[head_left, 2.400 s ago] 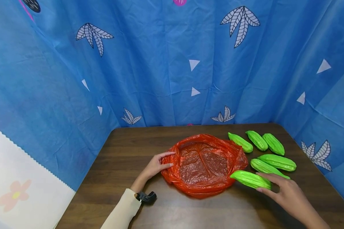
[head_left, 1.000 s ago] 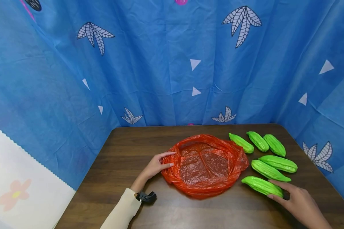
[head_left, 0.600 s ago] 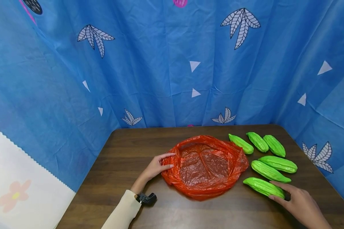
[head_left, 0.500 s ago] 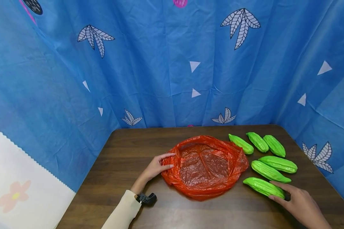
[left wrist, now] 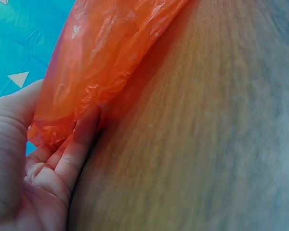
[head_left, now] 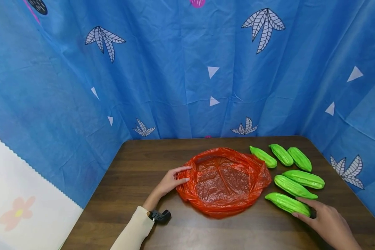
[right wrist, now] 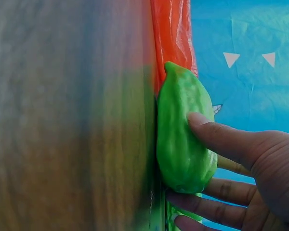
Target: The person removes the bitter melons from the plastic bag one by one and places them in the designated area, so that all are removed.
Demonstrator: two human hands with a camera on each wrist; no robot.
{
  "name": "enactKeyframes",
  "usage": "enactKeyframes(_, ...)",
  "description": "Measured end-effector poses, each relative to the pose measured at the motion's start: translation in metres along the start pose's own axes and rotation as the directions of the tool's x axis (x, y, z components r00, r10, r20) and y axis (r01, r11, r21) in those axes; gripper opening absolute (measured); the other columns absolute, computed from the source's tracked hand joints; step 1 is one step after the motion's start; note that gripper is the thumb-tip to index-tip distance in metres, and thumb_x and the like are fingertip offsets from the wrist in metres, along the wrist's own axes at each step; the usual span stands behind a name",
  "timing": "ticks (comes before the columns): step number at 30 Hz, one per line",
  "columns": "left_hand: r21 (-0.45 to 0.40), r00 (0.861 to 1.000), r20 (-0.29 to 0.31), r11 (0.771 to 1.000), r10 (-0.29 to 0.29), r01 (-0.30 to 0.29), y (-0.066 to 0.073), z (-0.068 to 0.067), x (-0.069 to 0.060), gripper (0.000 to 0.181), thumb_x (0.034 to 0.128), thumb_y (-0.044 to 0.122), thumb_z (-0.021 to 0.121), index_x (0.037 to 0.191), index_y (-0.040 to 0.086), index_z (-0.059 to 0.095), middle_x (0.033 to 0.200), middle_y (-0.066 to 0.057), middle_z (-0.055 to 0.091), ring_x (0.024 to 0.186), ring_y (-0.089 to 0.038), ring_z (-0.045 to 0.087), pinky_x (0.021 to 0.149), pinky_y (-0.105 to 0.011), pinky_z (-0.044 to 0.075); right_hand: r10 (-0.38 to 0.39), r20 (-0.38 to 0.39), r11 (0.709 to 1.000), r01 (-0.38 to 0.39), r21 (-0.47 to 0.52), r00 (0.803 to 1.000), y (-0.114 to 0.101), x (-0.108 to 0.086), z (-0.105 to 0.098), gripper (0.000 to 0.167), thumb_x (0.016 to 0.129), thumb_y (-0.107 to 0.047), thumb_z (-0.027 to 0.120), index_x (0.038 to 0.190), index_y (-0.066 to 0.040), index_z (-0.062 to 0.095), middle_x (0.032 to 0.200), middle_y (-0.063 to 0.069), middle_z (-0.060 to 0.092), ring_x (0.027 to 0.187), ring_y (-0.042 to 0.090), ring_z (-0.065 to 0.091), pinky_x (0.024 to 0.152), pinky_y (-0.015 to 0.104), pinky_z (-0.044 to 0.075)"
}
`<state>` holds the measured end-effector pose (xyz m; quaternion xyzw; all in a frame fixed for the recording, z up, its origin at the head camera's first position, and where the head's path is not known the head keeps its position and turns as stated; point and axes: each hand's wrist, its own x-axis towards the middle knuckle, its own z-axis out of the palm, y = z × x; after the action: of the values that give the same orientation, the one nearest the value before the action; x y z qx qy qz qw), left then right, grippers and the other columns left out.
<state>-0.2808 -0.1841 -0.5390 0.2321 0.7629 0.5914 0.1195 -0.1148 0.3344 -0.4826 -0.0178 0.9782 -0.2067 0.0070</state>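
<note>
A red plastic bag [head_left: 223, 208] lies spread on the table with its mouth open upward. My left hand [head_left: 168, 182] grips the bag's left rim; in the left wrist view the thumb and curled fingers have the thin red film [left wrist: 101, 62] between them. Right of the bag, my right hand [head_left: 328, 220] holds the blunt end of a green ridged bitter melon [head_left: 285, 203], which rests on the table. The right wrist view shows the thumb on the side of this bitter melon [right wrist: 183, 139] and the other fingers around its lower end.
Several more bitter melons [head_left: 303, 178] lie at the table's right, two close beside the held one and others farther back near the bag. The brown wooden table [head_left: 137, 163] is backed by a blue patterned curtain [head_left: 162, 69]. A white cloth [head_left: 22, 194] hangs at left.
My right hand has brought the bitter melon from the bag's right edge down and rightward onto the table, beside the others. During the last half second it stays there. The left hand keeps its place.
</note>
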Motion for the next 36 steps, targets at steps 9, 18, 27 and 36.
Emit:
enactKeyframes(9, 0.011, 1.000, -0.018, 1.000, 0.008, -0.007, 0.002, 0.000, 0.000, 0.049, 0.0996, 0.022, 0.067, 0.147, 0.022, 0.055, 0.147, -0.010, 0.053, 0.092, -0.021, 0.071, 0.078, -0.034, 0.061, 0.008, 0.011, 1.000, -0.007, -0.022, 1.000, -0.001, 0.001, 0.002, 0.072, 0.079, -0.048, 0.082, 0.128, 0.002, 0.066, 0.095, 0.022, 0.070, 0.081, 0.041, 0.065, 0.068, 0.056, 0.053)
enactKeyframes(18, 0.032, 0.999, 0.020, 0.999, -0.044, 0.043, 0.015, -0.003, 0.001, 0.061, 0.1002, 0.021, 0.066, 0.156, 0.023, 0.042, 0.139, -0.015, 0.058, 0.091, -0.024, 0.073, 0.077, -0.036, 0.062, -0.002, 0.010, 1.000, 0.003, -0.031, 1.000, -0.003, 0.002, -0.002, 0.075, 0.080, -0.051, 0.081, 0.129, 0.004, 0.065, 0.090, 0.020, 0.071, 0.076, 0.038, 0.066, 0.060, 0.051, 0.053)
enactKeyframes(27, 0.140, 0.997, 0.043, 0.989, -0.057, 0.051, 0.024, -0.013, -0.001, 0.063, 0.0995, 0.034, 0.066, 0.156, 0.033, 0.038, 0.151, -0.005, 0.049, 0.103, -0.022, 0.070, 0.083, -0.036, 0.060, 0.022, 0.036, 0.998, -0.019, -0.056, 0.999, -0.008, 0.001, -0.011, 0.078, 0.085, -0.057, 0.074, 0.134, 0.003, 0.061, 0.080, 0.005, 0.066, 0.070, 0.028, 0.062, 0.057, 0.044, 0.050)
enactKeyframes(36, 0.229, 0.995, 0.056, 0.971, -0.084, 0.069, 0.034, -0.034, -0.007, 0.066, 0.1030, 0.034, 0.061, 0.160, 0.018, 0.032, 0.128, -0.018, 0.062, 0.090, -0.024, 0.070, 0.074, -0.038, 0.062, -0.086, -0.075, 0.992, 0.078, -0.097, 0.993, -0.028, 0.001, -0.028, 0.060, 0.093, -0.049, 0.070, 0.130, -0.002, 0.066, 0.057, -0.001, 0.045, 0.054, 0.015, 0.043, 0.046, 0.035, 0.030)
